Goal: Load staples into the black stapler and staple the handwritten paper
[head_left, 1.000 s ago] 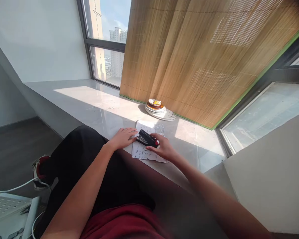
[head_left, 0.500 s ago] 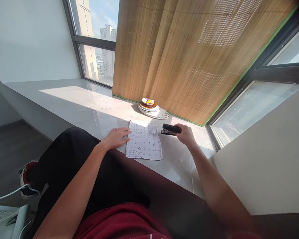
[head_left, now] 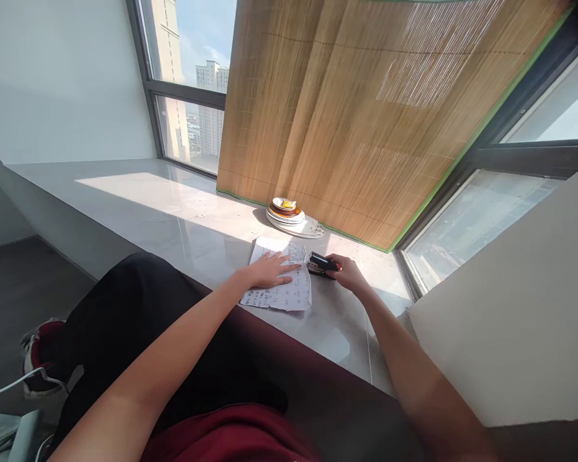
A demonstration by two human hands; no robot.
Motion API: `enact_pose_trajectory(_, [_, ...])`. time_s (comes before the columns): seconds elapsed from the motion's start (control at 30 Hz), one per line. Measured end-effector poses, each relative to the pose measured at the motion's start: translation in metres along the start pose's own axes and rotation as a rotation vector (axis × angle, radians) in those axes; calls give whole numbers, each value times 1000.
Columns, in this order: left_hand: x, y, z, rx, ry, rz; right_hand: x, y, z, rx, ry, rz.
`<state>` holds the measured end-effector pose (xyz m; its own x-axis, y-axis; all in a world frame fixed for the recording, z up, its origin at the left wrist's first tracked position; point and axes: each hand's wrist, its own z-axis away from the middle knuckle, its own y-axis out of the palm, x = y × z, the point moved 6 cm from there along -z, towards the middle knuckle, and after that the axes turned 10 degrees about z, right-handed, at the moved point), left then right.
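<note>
A white sheet of paper [head_left: 284, 298] with handwriting lies on the pale tiled sill, near its front edge. Across the middle of the sheet rests my left hand [head_left: 270, 269], palm down with its fingers spread. My right hand [head_left: 347, 273] is closed round the rear end of a black stapler [head_left: 322, 262]. The stapler's front end meets the paper's right edge; whether the sheet is between its jaws is too small to tell.
Behind the paper, a stack of plates [head_left: 286, 217] stands on the sill [head_left: 197, 240] before a bamboo blind [head_left: 341, 128]. A white wall [head_left: 520, 321] borders the right side. My dark-trousered leg is at the left.
My left hand has moved right, from the paper's left edge onto its middle. My right hand has brought the stapler left and lower, up to the paper's right edge. The view has shifted slightly.
</note>
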<state>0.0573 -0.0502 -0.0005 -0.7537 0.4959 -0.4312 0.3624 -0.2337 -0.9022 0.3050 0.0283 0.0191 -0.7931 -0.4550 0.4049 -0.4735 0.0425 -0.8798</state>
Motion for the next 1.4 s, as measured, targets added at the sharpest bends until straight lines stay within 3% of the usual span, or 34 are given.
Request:
enact_pose_trajectory(0.4, [-6, 3, 16, 9, -4, -24, 40, 15, 1, -137, -193, -104])
enact_pose_trajectory(0.67, [-10, 4, 25, 17, -5, 28, 39, 17, -1, -124, -192, -65])
enact_pose_trajectory(1.07, [-18, 2, 17, -5, -10, -22, 45, 14, 5, -80, -235, -170])
enact_pose_trajectory(1.4, [-20, 11, 14, 23, -17, 5, 63, 29, 5, -99, -309, 7])
